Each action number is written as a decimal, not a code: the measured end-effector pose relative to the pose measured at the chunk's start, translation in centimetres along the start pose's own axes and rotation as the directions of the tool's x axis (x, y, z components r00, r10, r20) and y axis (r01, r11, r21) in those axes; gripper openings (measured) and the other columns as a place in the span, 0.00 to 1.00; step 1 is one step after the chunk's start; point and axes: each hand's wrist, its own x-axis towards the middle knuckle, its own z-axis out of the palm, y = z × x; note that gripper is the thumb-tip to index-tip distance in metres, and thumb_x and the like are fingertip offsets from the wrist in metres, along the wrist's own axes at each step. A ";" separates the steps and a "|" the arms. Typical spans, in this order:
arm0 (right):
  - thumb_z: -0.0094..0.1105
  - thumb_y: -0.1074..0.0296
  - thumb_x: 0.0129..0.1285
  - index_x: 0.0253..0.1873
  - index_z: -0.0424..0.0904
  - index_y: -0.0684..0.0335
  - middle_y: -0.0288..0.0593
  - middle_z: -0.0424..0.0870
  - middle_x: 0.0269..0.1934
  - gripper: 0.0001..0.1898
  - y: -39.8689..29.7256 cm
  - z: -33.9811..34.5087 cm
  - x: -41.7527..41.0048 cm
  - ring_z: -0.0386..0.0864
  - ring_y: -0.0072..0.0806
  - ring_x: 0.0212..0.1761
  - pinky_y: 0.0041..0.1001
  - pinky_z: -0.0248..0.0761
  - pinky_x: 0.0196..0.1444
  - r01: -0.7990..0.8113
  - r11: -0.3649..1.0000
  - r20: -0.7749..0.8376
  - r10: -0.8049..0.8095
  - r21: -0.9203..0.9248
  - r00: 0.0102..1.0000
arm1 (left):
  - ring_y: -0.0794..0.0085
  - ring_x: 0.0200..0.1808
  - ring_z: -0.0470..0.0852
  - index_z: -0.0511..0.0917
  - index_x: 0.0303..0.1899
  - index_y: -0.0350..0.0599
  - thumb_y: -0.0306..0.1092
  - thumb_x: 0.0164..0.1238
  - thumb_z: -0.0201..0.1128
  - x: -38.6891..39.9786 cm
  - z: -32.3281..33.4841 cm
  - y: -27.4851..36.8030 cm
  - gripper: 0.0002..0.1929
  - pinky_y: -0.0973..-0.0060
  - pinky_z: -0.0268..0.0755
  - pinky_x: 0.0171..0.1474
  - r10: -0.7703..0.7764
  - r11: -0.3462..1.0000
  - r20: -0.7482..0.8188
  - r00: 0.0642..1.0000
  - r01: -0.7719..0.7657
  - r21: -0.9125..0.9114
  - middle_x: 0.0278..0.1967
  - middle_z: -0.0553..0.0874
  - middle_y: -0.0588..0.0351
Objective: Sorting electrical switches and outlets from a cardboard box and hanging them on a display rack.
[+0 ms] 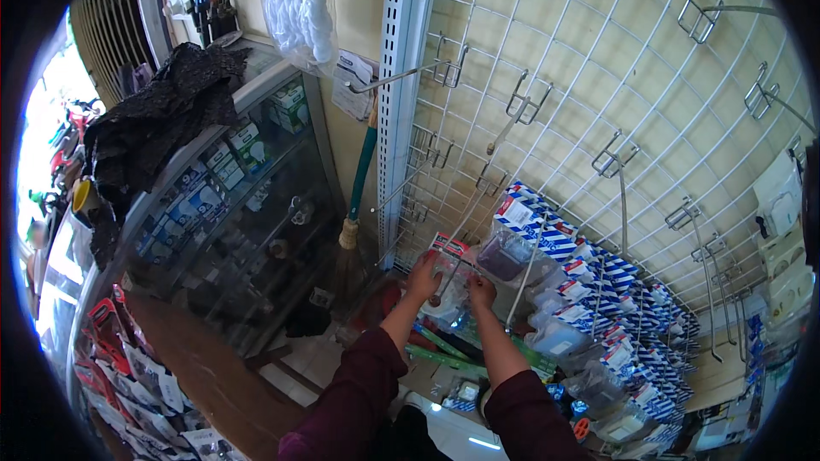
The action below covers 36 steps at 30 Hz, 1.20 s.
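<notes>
Low on the wire grid wall (pixel 512 32), both my arms reach forward in dark red sleeves. My left hand (pixel 423 278) grips the left edge of a clear plastic packet with a red header card (pixel 450 244). At the packet's right edge is my right hand (pixel 480 292), its fingers closed on the plastic. A metal display hook (pixel 466 218) slopes down between the two hands, its rounded tip in front of the packet. Whether the hook passes through the card cannot be told. Blue-and-white striped hanging packs (pixel 535 221) crowd close to the right hand.
A glass display cabinet (pixel 301 141) with boxed bulbs stands left, black crumpled sheeting (pixel 166 102) on top. A broom (pixel 349 230) leans in the corner. Bare metal hooks (pixel 621 198) jut from the grid. Green long boxes (pixel 448 358) lie below my hands. Red-topped packs (pixel 122 346) hang lower left.
</notes>
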 end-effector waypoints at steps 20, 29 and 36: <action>0.52 0.50 0.60 0.59 0.64 0.66 0.59 0.71 0.54 0.29 1.8 -0.8 -0.5 0.69 0.51 0.55 0.37 0.63 0.54 -0.003 1.000 0.063 0.002 0.024 0.998 | 0.48 0.61 0.63 0.64 0.58 0.39 0.23 0.49 0.54 0.5 -0.9 0.5 0.29 0.65 0.57 0.62 -0.076 0.994 0.004 0.997 0.076 -0.079 0.59 0.65 0.36; 0.48 0.61 0.66 0.61 0.61 0.65 0.49 0.67 0.60 0.22 -5.9 -8.4 -16.2 0.67 0.35 0.60 0.28 0.59 0.59 0.000 0.869 0.370 -0.211 0.496 0.905 | 0.50 0.60 0.66 0.66 0.56 0.35 0.29 0.56 0.58 -10.8 -12.3 16.7 0.24 0.68 0.59 0.61 -0.149 0.988 -0.208 0.967 0.136 -0.078 0.58 0.67 0.36; 0.46 0.64 0.67 0.58 0.65 0.61 0.42 0.70 0.57 0.16 -15.5 -14.4 -26.9 0.68 0.27 0.57 0.26 0.62 0.57 -0.078 0.625 0.490 -0.522 0.777 0.698 | 0.57 0.59 0.69 0.67 0.56 0.40 0.33 0.61 0.58 -19.4 -27.2 32.1 0.22 0.71 0.64 0.55 -0.130 0.983 -0.221 0.967 0.097 -0.156 0.59 0.68 0.44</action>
